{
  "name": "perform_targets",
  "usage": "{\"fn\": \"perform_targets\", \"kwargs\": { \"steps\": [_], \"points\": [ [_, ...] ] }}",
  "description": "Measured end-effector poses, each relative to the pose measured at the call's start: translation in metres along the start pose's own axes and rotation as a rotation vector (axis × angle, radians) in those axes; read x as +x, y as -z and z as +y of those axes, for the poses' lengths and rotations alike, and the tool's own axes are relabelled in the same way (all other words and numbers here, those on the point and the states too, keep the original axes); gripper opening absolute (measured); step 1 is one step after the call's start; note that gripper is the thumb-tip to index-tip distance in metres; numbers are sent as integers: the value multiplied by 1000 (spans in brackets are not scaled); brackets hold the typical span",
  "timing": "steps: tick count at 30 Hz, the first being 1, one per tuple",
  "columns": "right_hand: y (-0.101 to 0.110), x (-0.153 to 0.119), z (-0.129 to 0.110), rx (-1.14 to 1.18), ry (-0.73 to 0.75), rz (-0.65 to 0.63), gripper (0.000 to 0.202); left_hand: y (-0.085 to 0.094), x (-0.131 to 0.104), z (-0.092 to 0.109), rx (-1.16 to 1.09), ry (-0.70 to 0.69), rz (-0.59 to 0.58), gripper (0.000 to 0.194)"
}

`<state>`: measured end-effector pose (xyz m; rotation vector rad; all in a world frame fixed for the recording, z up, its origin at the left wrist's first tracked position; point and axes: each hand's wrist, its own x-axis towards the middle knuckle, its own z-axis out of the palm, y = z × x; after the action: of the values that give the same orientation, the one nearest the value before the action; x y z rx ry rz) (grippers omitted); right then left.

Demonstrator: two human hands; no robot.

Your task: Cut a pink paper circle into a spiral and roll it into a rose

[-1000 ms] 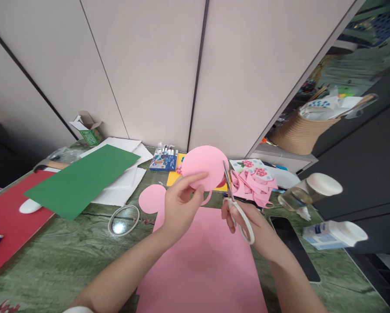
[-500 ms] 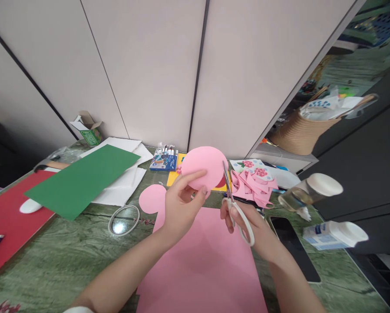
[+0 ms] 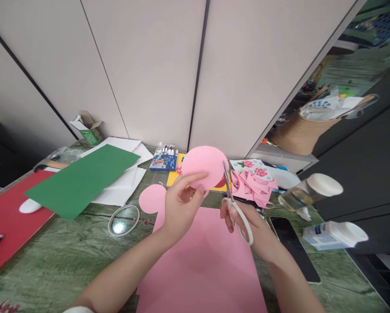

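Meanwhile, the left hand [image 3: 181, 213] pinched a pink paper disc [image 3: 204, 161] while the right hand [image 3: 256, 228] gripped scissors [image 3: 230, 199] at its edge.

Scissors [image 3: 230, 195] at right of disc [image 3: 203, 161] | sheet [image 3: 203, 261] between ring [image 3: 110, 223] and phone [image 3: 294, 248]

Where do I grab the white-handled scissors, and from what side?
Probably best by the white handle loops, from the near right side, where the right grip holds them. The loops slant back toward the person and leave openings for fingers, while the metal blades point up and away, at the right edge of the pink paper circle.
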<state>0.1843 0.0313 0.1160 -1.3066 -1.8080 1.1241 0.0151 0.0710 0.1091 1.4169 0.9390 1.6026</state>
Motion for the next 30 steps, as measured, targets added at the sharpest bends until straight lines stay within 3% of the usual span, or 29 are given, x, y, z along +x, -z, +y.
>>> {"fn": "perform_targets", "kwargs": {
  "steps": [16, 30],
  "points": [
    [-3, 1, -2, -21, -14, -9, 39, -2, 1, 1, -23, 34, 69, 27],
    [-8, 2, 1, 20, 30, 60, 33, -2, -1, 1, -43, 2, 16, 26]
  ]
}}
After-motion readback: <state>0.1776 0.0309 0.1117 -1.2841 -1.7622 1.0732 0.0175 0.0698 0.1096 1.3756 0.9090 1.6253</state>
